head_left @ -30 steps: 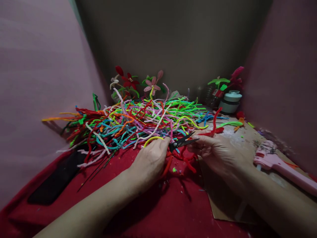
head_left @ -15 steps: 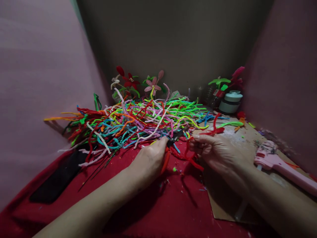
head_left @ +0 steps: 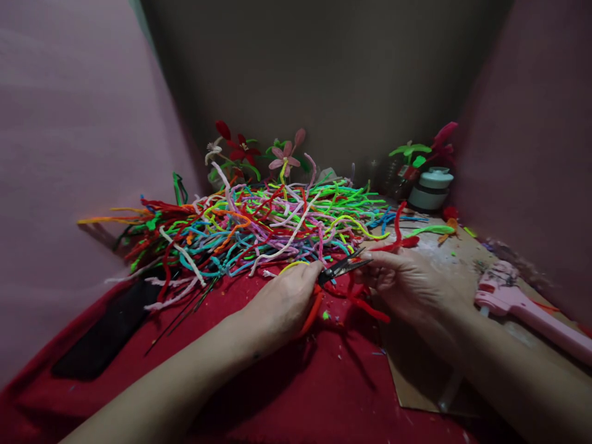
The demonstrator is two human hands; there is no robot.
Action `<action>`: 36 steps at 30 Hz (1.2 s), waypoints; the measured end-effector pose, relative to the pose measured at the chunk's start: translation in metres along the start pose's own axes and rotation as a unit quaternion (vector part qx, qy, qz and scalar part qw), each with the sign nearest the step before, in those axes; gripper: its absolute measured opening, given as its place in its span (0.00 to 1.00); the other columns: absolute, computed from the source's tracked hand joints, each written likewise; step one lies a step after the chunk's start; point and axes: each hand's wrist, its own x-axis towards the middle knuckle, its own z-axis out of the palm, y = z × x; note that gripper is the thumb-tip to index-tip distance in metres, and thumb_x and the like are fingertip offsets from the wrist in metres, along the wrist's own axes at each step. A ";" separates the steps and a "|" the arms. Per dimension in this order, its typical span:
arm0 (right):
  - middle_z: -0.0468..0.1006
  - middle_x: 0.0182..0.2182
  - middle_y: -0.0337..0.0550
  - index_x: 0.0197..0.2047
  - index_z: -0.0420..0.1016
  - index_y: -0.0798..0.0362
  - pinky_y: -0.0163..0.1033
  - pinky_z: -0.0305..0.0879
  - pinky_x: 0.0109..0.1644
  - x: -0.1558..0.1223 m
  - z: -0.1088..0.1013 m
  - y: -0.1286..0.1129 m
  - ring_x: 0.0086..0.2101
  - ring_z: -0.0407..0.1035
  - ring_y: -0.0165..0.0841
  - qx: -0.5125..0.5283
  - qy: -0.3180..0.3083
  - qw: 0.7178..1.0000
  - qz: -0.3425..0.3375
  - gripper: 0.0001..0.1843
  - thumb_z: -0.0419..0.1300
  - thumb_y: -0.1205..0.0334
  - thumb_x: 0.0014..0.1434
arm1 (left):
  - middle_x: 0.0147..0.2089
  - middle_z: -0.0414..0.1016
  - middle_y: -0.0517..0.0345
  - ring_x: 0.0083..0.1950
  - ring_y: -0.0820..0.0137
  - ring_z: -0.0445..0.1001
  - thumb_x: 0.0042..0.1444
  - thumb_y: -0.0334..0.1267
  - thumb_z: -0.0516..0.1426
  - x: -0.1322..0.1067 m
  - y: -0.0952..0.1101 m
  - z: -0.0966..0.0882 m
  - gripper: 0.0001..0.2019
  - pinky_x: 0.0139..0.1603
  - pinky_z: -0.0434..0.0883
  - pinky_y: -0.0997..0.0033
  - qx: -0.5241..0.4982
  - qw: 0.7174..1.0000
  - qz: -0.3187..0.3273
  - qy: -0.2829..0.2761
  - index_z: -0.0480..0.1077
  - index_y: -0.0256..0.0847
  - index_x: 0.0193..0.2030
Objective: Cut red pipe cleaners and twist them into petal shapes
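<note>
A big heap of pipe cleaners (head_left: 259, 225) in many colours lies across the red cloth (head_left: 287, 382). My left hand (head_left: 284, 302) is closed round small black scissors (head_left: 342, 266) with orange-red handles, the blades pointing right and slightly apart. My right hand (head_left: 407, 280) is closed on a red pipe cleaner (head_left: 398, 237) that curls up above the fingers; another red length (head_left: 365, 305) trails below, just under the blade tips. Both hands sit at the heap's near edge.
Finished pipe-cleaner flowers (head_left: 259, 154) stand at the back. A white-lidded jar (head_left: 430, 188) and more flowers are back right. A pink glue gun (head_left: 522, 305) lies on brown cardboard (head_left: 416, 370) at the right. A black flat object (head_left: 106, 333) lies at the left.
The scissors dipped down toward the cloth, then came back up with the blades pointing right at my right hand. The red pipe cleaner shifted slightly in my right hand.
</note>
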 end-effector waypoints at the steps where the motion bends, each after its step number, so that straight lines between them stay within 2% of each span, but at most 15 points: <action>1: 0.75 0.18 0.38 0.18 0.74 0.55 0.34 0.66 0.26 0.000 0.000 0.000 0.20 0.68 0.29 0.003 0.001 1.000 0.000 0.05 0.65 0.73 0.34 | 0.45 0.71 0.46 0.45 0.66 0.71 0.58 0.27 0.45 0.000 0.000 0.000 0.15 0.46 0.71 0.62 0.007 1.000 0.003 -0.003 0.59 0.33 0.51; 8: 0.74 0.17 0.38 0.18 0.73 0.57 0.33 0.65 0.25 0.001 0.000 -0.002 0.20 0.68 0.28 -0.017 -0.005 1.000 0.019 0.05 0.65 0.73 0.34 | 0.43 0.71 0.46 0.45 0.65 0.71 0.58 0.27 0.44 -0.001 -0.001 -0.001 0.16 0.45 0.71 0.61 0.038 0.999 0.004 -0.018 0.58 0.32 0.53; 14: 0.74 0.18 0.38 0.19 0.74 0.57 0.33 0.67 0.26 0.002 -0.002 -0.002 0.21 0.69 0.29 -0.022 -0.006 1.000 0.008 0.05 0.65 0.73 0.34 | 0.42 0.71 0.49 0.45 0.66 0.71 0.57 0.28 0.45 -0.002 0.002 -0.005 0.16 0.46 0.71 0.63 0.042 0.999 -0.013 -0.031 0.58 0.36 0.53; 20: 0.73 0.15 0.37 0.16 0.73 0.58 0.31 0.64 0.24 0.000 0.001 -0.004 0.19 0.66 0.26 -0.006 -0.009 0.999 0.038 0.05 0.64 0.75 0.33 | 0.40 0.71 0.50 0.43 0.67 0.70 0.56 0.27 0.46 -0.002 0.003 -0.008 0.15 0.45 0.70 0.66 0.042 0.998 -0.012 -0.041 0.60 0.37 0.51; 24: 0.74 0.16 0.38 0.18 0.74 0.58 0.32 0.65 0.26 -0.001 0.003 -0.006 0.20 0.67 0.27 0.006 -0.008 0.999 0.047 0.06 0.62 0.77 0.32 | 0.37 0.71 0.52 0.38 0.69 0.70 0.56 0.26 0.45 -0.003 0.003 -0.009 0.13 0.40 0.70 0.68 0.051 0.997 -0.013 -0.049 0.61 0.37 0.47; 28: 0.74 0.16 0.39 0.17 0.72 0.57 0.33 0.65 0.26 -0.001 0.002 -0.007 0.19 0.67 0.27 -0.004 -0.008 0.999 0.054 0.05 0.63 0.75 0.35 | 0.32 0.71 0.56 0.29 0.71 0.70 0.56 0.28 0.46 -0.002 0.004 -0.009 0.09 0.32 0.69 0.71 0.032 0.998 -0.051 -0.036 0.61 0.37 0.43; 30: 0.74 0.16 0.39 0.17 0.72 0.57 0.34 0.65 0.26 0.000 0.001 -0.007 0.19 0.68 0.28 -0.008 -0.005 0.999 0.054 0.06 0.63 0.75 0.36 | 0.34 0.72 0.55 0.32 0.70 0.72 0.56 0.28 0.46 -0.001 0.003 -0.009 0.10 0.35 0.70 0.71 0.000 0.998 -0.054 -0.017 0.60 0.37 0.45; 34: 0.74 0.17 0.39 0.18 0.72 0.55 0.35 0.66 0.28 0.001 -0.002 -0.005 0.20 0.68 0.29 -0.010 -0.018 0.999 0.045 0.06 0.63 0.74 0.38 | 0.49 0.71 0.48 0.49 0.68 0.71 0.58 0.26 0.44 0.001 0.002 -0.008 0.16 0.49 0.69 0.66 -0.041 0.999 -0.022 0.017 0.60 0.37 0.52; 36: 0.75 0.18 0.38 0.18 0.72 0.54 0.36 0.66 0.28 0.002 -0.003 -0.004 0.20 0.68 0.29 -0.014 -0.032 0.999 0.034 0.06 0.63 0.73 0.38 | 0.50 0.71 0.47 0.50 0.68 0.70 0.58 0.26 0.44 0.000 0.001 -0.006 0.16 0.49 0.70 0.64 -0.026 0.999 -0.014 0.017 0.60 0.37 0.53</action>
